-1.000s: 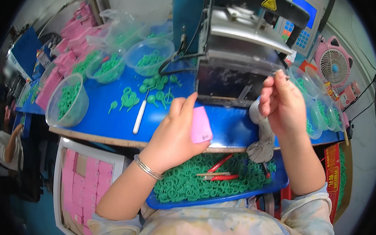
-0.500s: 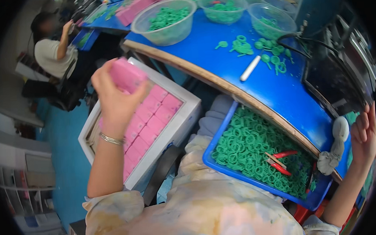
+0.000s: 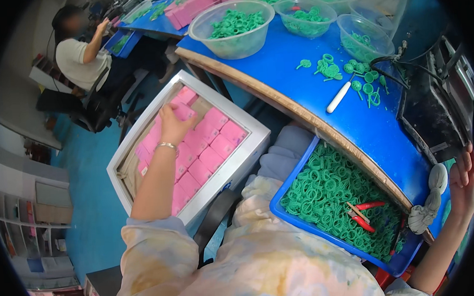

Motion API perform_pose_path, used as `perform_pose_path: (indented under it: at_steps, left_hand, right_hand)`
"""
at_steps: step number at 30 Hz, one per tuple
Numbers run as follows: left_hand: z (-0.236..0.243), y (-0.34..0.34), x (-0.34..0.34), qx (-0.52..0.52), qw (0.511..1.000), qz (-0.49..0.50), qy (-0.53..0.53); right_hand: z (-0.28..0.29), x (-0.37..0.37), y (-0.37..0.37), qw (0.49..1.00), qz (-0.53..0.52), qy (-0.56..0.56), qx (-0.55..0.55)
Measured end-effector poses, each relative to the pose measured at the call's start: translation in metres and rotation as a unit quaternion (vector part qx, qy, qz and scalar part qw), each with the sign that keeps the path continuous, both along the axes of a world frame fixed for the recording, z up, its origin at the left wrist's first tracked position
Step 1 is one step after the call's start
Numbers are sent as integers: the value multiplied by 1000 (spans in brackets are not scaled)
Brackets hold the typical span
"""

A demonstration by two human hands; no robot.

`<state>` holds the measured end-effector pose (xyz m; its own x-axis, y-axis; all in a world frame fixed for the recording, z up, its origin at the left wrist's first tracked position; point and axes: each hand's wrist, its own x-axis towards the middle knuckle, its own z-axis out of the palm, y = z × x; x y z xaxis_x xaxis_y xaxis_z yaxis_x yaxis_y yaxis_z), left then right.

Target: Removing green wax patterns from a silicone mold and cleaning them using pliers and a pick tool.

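At the left, my left hand (image 3: 174, 127) grips a small pink box (image 3: 183, 111) between thumb and fingers, down among the other boxes. It is inside a white carton (image 3: 122, 183), where more pink boxes (image 3: 211, 159) stand packed in rows. My right hand (image 3: 465, 184) is raised at the far right beside a black machine (image 3: 433, 105), fingers stretched upward, with nothing visible in them. Whether its fingertips touch the machine is unclear. Closest to that wrist lies a knotted grey cloth bundle (image 3: 430, 199) at the table edge.
A blue bin (image 3: 291, 217) of green plastic rings holds red-handled pliers (image 3: 363, 224). On the blue table (image 3: 293, 97) are a white-handled tool (image 3: 339, 97), loose green pieces (image 3: 327, 68) and clear tubs (image 3: 242, 43). Another person (image 3: 82, 57) sits at the far left.
My left hand has lowered the pink box from above the carton to among the packed boxes. The right hand's fingers have straightened. The whole view has shifted slightly.
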<state>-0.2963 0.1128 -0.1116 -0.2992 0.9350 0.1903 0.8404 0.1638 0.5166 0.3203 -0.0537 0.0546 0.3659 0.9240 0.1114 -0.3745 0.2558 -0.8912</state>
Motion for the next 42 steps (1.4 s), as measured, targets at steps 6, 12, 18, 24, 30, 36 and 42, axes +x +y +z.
perform_pose_path:
  at_steps: [6,12,18,24,30,36,42]
  left_hand:
    - [-52,52,-8,-63,995,-65,-37]
    - [3,28,32,128,972,-159,117]
    - [112,-59,202,310,806,-486,139]
    - [122,-84,297,109,748,-639,142]
    - [117,-80,321,87,731,-655,173]
    - [117,-82,317,91,732,-648,189]
    - [117,-82,323,100,723,-663,170]
  right_hand:
    - [11,-12,-7,997,76,-25,20]
    - [13,-38,-2,1000,-15,6,7]
    - [23,-45,6,997,14,68,-15]
    - [22,-99,-17,996,64,-65,17]
    - [26,-145,-51,862,366,-170,307]
    - [5,-158,-49,851,372,-124,349]
    - [26,-144,-51,842,427,-140,298]
